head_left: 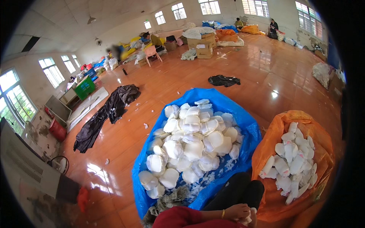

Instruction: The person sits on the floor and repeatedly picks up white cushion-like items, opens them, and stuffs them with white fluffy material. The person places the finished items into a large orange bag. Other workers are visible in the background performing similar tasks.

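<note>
Low in the view, my left hand (238, 211) comes out of a red sleeve with a gold-coloured band at the wrist. Its fingers are curled closed around a small white fabric piece (249, 219). My right hand (253, 217) meets it there, only partly seen at the lower edge, with its fingers closed on the same piece. Beyond my dark-trousered legs lies a blue sheet sack (249, 114) with a heap of padded white fabric pieces (194, 150). On the right, an orange sack (323, 152) holds slim white stuffed pieces (296, 161), some with pink marks.
Black plastic bags (118, 100) lie on the glossy tiled floor (167, 83). A grey-brown cloth (171, 197) is by my left side. A large pale cabinet (26, 167) and a red bucket (57, 130) stand left. Cartons (203, 49), a pink chair (152, 53) and several people are farther back.
</note>
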A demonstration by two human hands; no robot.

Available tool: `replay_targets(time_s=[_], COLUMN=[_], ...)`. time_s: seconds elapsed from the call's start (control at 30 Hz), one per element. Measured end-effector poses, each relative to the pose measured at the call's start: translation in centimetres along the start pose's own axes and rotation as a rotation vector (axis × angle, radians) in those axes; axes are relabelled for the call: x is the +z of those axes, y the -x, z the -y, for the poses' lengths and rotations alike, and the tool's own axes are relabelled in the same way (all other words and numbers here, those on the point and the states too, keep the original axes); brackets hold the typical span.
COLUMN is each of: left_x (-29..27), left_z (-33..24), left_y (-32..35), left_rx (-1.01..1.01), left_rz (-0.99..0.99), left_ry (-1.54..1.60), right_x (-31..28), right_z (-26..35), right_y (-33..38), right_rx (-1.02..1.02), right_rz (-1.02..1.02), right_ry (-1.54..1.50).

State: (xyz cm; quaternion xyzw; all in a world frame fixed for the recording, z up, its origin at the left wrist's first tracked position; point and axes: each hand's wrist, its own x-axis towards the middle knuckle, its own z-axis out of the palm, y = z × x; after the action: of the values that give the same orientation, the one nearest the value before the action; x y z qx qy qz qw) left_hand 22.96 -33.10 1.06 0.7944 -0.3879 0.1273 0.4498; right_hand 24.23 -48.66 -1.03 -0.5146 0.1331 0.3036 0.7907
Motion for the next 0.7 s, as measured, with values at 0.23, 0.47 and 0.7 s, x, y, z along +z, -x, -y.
replay_targets(time_s=[0.23, 0.47, 0.7], left_x=[-5.3, -1.3, 0.7], left_z=[-2.5, -0.2, 1.0], left_y=[-4.3, -5.7, -4.9], left_rx=[-0.201, 0.007, 0.085], left_rz=[0.165, -0.010, 0.051], left_ry=[0.249, -0.184, -0.307], right_x=[-0.1, 0.1, -2.3], right_z=[2.6, 7.2, 5.7], right_y=[-0.6, -2.8, -5.4], right_rx=[-0.249, -0.489, -0.405], right_rz=[-0.174, -0.414, -0.435], right_ry=[0.108, 0.639, 0.435])
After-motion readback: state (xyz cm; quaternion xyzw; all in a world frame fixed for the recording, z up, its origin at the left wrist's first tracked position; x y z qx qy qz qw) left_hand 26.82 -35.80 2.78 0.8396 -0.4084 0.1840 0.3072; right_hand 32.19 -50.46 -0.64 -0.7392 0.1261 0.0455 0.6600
